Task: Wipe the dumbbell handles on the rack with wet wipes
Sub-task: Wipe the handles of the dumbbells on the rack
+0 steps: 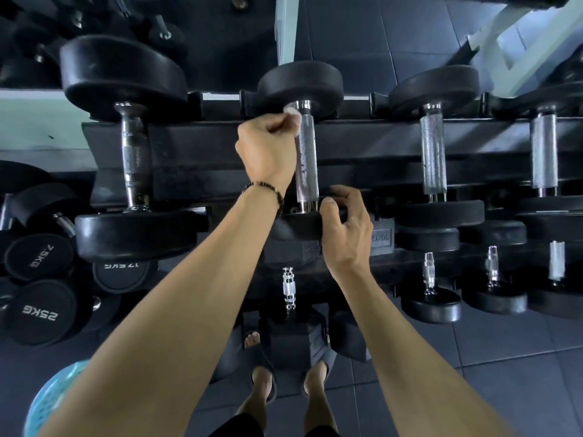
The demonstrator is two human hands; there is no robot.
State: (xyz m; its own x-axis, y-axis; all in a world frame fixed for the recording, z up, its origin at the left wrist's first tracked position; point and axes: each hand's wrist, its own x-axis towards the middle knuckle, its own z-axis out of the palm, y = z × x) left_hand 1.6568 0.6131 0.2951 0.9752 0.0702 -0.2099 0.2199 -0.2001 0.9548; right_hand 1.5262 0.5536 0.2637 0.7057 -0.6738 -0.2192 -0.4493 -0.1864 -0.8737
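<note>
Rack [220, 146] of dumbbells [433, 146], left grip [268, 143] pinching wipe [291, 112] at handle [306, 159], right grip [345, 228] clasping weight [296, 227]

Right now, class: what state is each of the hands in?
Left hand: closed, pinching a wipe against the handle.
Right hand: closed, gripping the same dumbbell's near head.

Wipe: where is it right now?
Head view, upper centre: the left hand pinches the wipe at the far end of the middle dumbbell's handle.
</note>
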